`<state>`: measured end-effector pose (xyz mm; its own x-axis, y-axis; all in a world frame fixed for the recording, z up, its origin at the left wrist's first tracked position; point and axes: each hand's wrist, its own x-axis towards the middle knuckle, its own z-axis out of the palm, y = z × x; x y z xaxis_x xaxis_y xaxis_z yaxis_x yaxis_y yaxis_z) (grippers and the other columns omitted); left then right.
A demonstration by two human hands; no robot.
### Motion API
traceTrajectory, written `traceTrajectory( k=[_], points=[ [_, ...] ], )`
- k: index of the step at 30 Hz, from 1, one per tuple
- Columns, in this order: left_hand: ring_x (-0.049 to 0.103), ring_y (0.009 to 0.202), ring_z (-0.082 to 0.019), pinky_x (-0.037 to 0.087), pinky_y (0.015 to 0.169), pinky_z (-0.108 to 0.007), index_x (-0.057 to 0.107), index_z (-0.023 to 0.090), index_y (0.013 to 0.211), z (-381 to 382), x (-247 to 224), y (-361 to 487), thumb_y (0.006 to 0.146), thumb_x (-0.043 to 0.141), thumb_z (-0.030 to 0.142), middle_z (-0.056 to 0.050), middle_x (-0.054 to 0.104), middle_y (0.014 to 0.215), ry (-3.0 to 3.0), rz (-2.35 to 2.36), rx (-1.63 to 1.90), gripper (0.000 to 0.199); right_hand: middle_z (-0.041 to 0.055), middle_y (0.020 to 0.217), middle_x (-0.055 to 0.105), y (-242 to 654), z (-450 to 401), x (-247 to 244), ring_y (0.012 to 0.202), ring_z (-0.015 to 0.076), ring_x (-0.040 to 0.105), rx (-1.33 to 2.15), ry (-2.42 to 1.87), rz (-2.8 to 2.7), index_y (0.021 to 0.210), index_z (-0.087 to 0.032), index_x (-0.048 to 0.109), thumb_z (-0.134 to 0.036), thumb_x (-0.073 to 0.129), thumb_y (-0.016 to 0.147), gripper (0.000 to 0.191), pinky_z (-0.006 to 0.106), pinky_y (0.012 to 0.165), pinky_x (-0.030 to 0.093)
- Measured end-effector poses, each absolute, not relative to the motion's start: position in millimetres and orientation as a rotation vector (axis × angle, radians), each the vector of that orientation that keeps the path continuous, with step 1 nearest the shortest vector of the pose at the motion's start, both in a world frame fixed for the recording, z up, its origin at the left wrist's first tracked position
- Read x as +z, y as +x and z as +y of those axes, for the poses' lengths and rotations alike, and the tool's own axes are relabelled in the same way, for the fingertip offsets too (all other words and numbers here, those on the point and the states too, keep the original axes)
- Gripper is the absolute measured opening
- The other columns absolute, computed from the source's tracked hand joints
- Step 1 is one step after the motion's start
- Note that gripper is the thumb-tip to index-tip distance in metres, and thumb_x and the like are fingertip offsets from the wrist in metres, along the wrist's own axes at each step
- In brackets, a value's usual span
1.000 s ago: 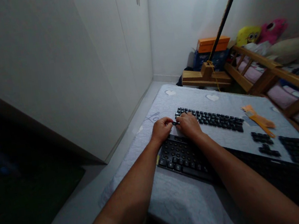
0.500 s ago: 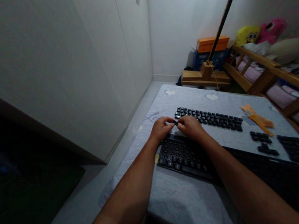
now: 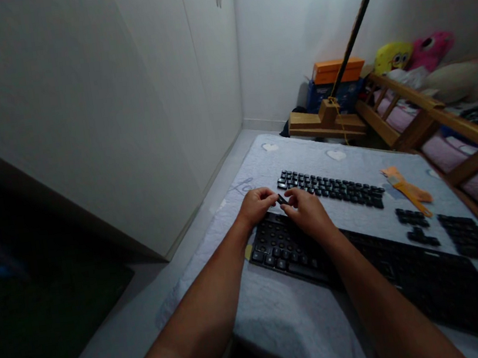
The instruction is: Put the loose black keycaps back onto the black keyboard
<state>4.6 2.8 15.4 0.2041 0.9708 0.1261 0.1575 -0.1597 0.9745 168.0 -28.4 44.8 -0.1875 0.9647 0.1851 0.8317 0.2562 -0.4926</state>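
Between the fingertips of both hands is a small black keycap (image 3: 282,199), longer than it is wide. My left hand (image 3: 256,206) pinches its left end. On the other end are the thumb and fingers of my right hand (image 3: 308,209). Just below them lies a black keyboard (image 3: 298,269); its bottom-left keys are fitted, while rows above show bare key posts. Part of the keyboard is hidden under my right hand and forearm. Beyond my hands, loose black keycaps (image 3: 338,187) are laid out in rows on the cloth.
Smaller groups of keycaps (image 3: 412,217) and a block of keycaps (image 3: 469,236) lie to the right. An orange brush (image 3: 407,188) with an orange cloth-like piece rests behind them. The patterned cloth (image 3: 258,318) covers the table. A wardrobe (image 3: 156,96) stands left, a wooden bed rail (image 3: 438,109) right.
The fingers of my right hand have shifted and loosened slightly around the keycap, so more of it shows. The view has moved a little; the keyboard and loose keycaps stay put.
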Motion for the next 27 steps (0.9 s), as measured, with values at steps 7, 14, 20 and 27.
traceTrajectory(
  k=[7,14,20,27],
  points=[
    [0.053,0.060,-0.011,0.041,0.064,-0.025,0.063,0.014,0.064,0,18,4,0.072,0.064,0.038,0.000,0.061,0.061,1.490,1.087,1.107,0.025,0.0078,0.092,0.067,161,-38,47,0.085,0.0218,0.057,0.142,-1.634,-2.099,0.091,-0.019,0.062,-0.021,0.058,0.082,0.010,0.032,0.078,0.040],
    [0.050,0.058,-0.011,0.040,0.060,-0.026,0.064,0.014,0.066,3,16,1,0.075,0.060,0.042,-0.001,0.063,0.063,1.443,1.159,1.163,0.029,0.0063,0.089,0.067,162,-62,62,0.086,0.0213,0.059,0.343,-1.575,-2.103,0.088,-0.019,0.066,-0.017,0.061,0.081,0.009,0.031,0.080,0.043],
    [0.056,0.062,-0.013,0.044,0.066,-0.026,0.064,0.015,0.067,8,9,2,0.072,0.063,0.035,0.000,0.064,0.062,1.412,1.187,1.214,0.021,0.0042,0.093,0.068,152,-99,66,0.089,0.0192,0.060,0.668,-1.376,-2.274,0.095,-0.021,0.070,-0.013,0.064,0.082,0.017,0.031,0.081,0.043],
    [0.056,0.061,-0.012,0.044,0.065,-0.025,0.064,0.015,0.068,8,7,2,0.071,0.061,0.034,0.000,0.064,0.063,1.430,1.207,1.176,0.019,0.0059,0.102,0.069,144,-109,54,0.098,0.0230,0.057,0.594,-1.420,-2.390,0.105,-0.022,0.071,-0.017,0.065,0.086,0.021,0.036,0.087,0.038]
  ],
)
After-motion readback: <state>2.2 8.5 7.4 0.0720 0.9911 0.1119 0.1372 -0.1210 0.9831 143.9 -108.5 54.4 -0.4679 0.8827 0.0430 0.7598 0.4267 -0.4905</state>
